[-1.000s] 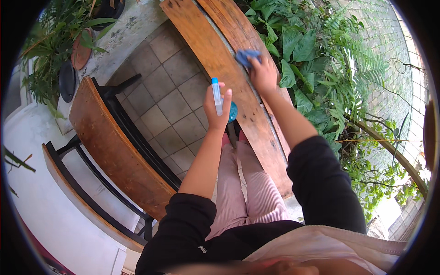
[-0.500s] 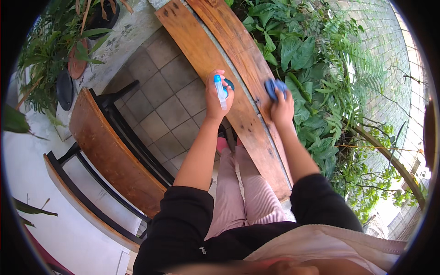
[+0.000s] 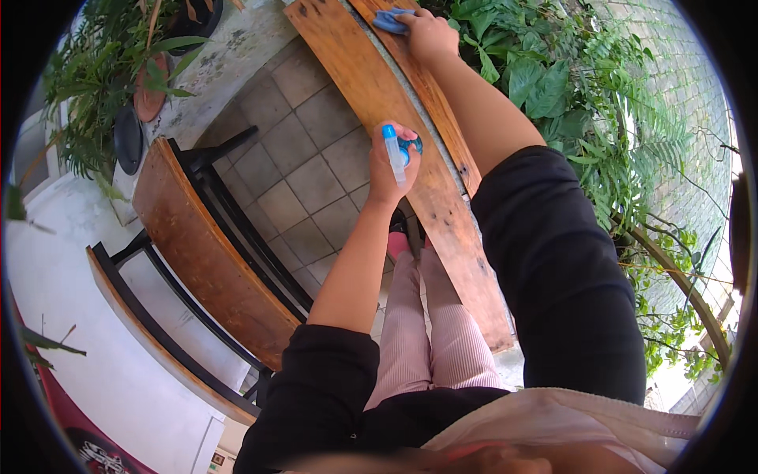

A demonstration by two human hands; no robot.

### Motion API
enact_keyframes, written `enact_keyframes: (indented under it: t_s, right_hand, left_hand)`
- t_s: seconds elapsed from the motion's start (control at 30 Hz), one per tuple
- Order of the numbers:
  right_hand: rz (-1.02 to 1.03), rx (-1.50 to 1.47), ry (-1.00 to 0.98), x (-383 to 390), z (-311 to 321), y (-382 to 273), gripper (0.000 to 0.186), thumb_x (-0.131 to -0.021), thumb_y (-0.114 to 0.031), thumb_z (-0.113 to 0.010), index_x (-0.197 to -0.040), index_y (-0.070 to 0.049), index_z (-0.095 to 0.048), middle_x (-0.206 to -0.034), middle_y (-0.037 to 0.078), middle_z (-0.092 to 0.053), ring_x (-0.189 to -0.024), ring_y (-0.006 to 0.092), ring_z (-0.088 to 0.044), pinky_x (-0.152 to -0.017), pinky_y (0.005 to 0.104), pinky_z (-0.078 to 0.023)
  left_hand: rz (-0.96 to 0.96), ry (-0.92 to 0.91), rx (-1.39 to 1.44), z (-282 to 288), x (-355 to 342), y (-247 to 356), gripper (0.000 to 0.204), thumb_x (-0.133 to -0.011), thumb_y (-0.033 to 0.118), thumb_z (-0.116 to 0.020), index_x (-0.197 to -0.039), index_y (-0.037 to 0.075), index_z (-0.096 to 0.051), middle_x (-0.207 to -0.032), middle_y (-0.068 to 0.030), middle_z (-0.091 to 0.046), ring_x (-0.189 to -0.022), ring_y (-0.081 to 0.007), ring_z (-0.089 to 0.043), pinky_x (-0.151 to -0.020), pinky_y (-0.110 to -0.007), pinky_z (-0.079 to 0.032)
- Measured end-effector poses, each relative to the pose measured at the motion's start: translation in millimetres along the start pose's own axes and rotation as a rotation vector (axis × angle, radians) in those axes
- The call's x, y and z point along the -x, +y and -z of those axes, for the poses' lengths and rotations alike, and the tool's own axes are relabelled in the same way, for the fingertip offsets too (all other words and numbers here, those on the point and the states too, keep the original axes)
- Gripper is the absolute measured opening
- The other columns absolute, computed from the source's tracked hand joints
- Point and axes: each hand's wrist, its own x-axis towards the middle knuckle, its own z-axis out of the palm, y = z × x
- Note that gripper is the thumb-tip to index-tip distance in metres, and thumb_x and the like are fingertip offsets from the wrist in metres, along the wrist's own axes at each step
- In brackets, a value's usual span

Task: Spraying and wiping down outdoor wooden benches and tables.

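A blue cloth (image 3: 389,20) lies against the far part of the outer wooden plank (image 3: 430,103), gripped by my right hand (image 3: 434,38), whose arm is stretched far forward. My left hand (image 3: 384,180) is wrapped around a small spray bottle with a blue and clear head (image 3: 392,148). It holds the bottle above the inner wooden plank (image 3: 347,71); most of the bottle's body is hidden by the hand. A narrow grey gap runs between the two planks.
Dense green plants (image 3: 537,83) border the outer plank on the right. On the left stands a brown wooden bench with a black frame (image 3: 197,253). Grey floor tiles (image 3: 308,182) lie between bench and planks. Potted plants (image 3: 95,118) fill the far left.
My right hand has swept the blue cloth forward along the outer plank, away from me, and the arm has straightened. My left hand still holds the spray bottle near the same place.
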Motion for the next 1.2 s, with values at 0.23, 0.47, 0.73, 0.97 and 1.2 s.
enact_keyframes:
  t_s: [0.23,0.47,0.73,0.97,1.2]
  right_hand:
    - [-0.139,-0.026,-0.033,166,10,46,0.055,-0.081,-0.016,-0.063,-0.133,-0.029,-0.053,-0.137,0.011,-0.046,-0.107,0.0375,-0.055,-0.086,0.0457,-0.052]
    - [-0.198,0.049,-0.130,436,37,98,0.063,-0.074,-0.025,-0.068,-0.135,-0.023,-0.052,-0.141,0.022,-0.040,-0.119,0.0419,-0.047,-0.095,0.0538,-0.041]
    - [-0.714,-0.022,-0.717,484,46,79,0.129,-0.061,-0.066,-0.075,-0.154,-0.022,0.003,-0.154,0.028,0.019,-0.140,0.0523,0.018,-0.105,0.0727,-0.005]
    - [-0.652,-0.042,-0.939,471,52,89,0.133,-0.061,-0.054,-0.080,-0.153,-0.024,0.012,-0.152,0.026,0.028,-0.136,0.0552,0.025,-0.103,0.0748,-0.008]
    - [-0.600,-0.022,-0.911,472,56,87,0.126,-0.065,-0.026,-0.076,-0.151,-0.030,0.016,-0.151,0.024,0.031,-0.135,0.0574,0.025,-0.099,0.0788,-0.009]
  left_hand:
    - [0.085,0.046,-0.061,8,4,11,0.041,-0.076,-0.006,-0.059,-0.110,0.008,-0.042,-0.079,-0.0038,-0.057,-0.079,-0.0162,-0.060,-0.077,-0.031,-0.048]
    - [0.028,0.071,-0.094,-16,74,16,0.039,-0.074,-0.002,-0.062,-0.109,0.010,-0.047,-0.073,-0.0038,-0.058,-0.068,-0.0198,-0.062,-0.066,-0.032,-0.050]
    - [0.051,-0.021,-0.091,-45,135,17,0.042,-0.073,-0.001,-0.062,-0.111,0.010,-0.047,-0.074,-0.0067,-0.059,-0.069,-0.0229,-0.063,-0.068,-0.034,-0.052]
    - [0.216,-0.123,-0.006,-35,166,37,0.042,-0.077,0.002,-0.066,-0.115,0.010,-0.047,-0.075,-0.0057,-0.058,-0.070,-0.0190,-0.062,-0.068,-0.033,-0.051]
    - [0.276,0.004,-0.041,-52,240,30,0.033,-0.085,0.021,-0.071,-0.109,0.007,-0.054,-0.071,-0.0005,-0.053,-0.065,-0.0129,-0.053,-0.062,-0.029,-0.046]
